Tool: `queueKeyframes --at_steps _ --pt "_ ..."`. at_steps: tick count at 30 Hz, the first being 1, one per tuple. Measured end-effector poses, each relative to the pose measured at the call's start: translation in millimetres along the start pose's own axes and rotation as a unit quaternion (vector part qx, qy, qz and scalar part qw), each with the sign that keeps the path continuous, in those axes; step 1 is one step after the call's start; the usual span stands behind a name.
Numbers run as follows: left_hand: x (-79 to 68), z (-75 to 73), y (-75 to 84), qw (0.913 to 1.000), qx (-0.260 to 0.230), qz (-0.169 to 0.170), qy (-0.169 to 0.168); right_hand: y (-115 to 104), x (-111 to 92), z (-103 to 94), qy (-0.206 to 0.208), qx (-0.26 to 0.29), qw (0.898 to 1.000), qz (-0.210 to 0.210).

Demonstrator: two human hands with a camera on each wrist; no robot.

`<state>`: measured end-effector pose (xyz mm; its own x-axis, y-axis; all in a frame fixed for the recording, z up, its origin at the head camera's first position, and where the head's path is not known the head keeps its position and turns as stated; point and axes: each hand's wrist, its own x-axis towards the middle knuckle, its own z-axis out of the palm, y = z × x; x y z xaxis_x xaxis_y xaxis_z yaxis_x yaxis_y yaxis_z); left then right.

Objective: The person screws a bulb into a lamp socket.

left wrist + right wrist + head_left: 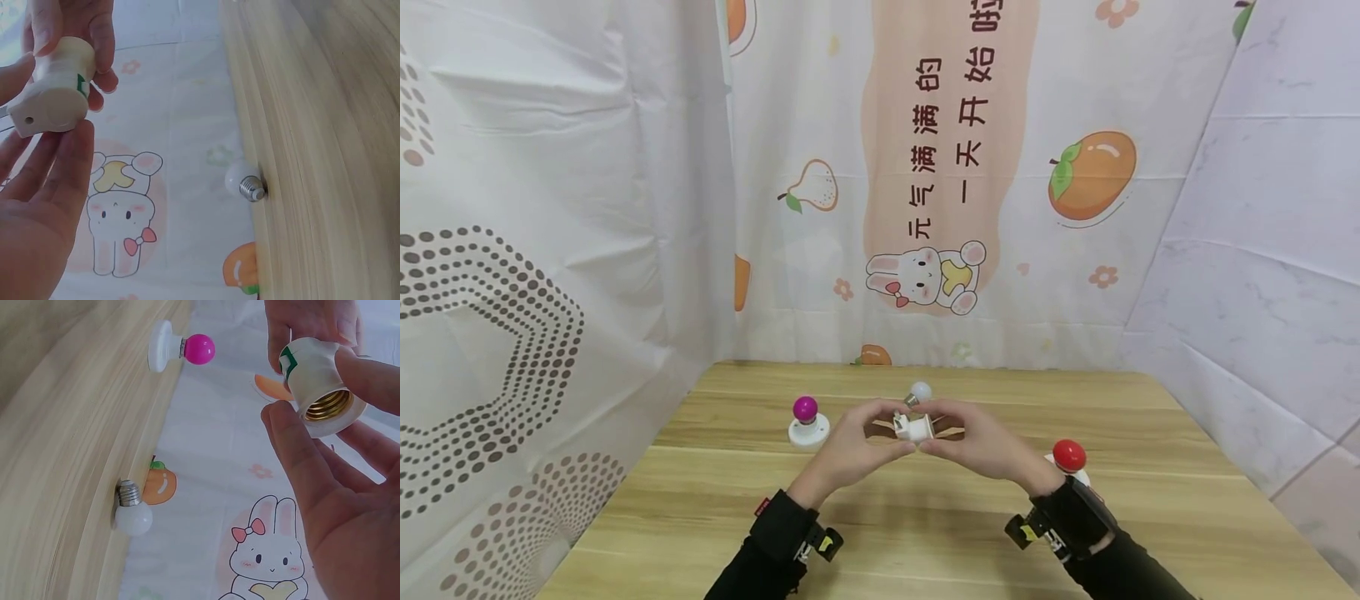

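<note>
Both hands hold a white lamp socket [913, 428] above the table, one at each end. My left hand [848, 446] grips the plug end between thumb and fingers; a metal prong juts out there in the left wrist view. My right hand [981, 440] pinches the round mouth end. Inside that mouth, a brass screw thread [327, 405] shows in the right wrist view. A green mark [82, 85] is on the socket's side. Just beyond the fingers, a white bulb [921, 390] with a silver screw base [129, 493] lies on the table.
At the left back, a magenta bulb [805, 408] sits in a round white base [809, 432]. To the right, a red bulb [1069, 455] stands on a white base, partly behind the right wrist. Printed curtains [805, 283] rise behind the wooden table [700, 500] and along its sides.
</note>
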<state>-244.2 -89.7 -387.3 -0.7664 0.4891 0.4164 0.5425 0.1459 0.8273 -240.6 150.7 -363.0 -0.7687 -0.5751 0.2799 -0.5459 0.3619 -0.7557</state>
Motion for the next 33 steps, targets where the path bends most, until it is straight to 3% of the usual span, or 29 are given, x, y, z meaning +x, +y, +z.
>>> queueKeyframes --at_steps 8,19,33 --pt "1.1 3.6 3.3 0.9994 -0.036 0.002 0.001 -0.9 -4.1 3.2 0.009 0.009 1.000 -0.010" --pt "2.9 3.2 2.2 0.9995 -0.030 -0.009 -0.005 -1.6 -4.3 2.0 0.003 0.023 1.000 -0.003" --pt "3.2 1.2 -1.4 0.9958 0.044 -0.040 -0.070 0.3 -3.0 2.9 0.000 0.031 0.999 -0.020"
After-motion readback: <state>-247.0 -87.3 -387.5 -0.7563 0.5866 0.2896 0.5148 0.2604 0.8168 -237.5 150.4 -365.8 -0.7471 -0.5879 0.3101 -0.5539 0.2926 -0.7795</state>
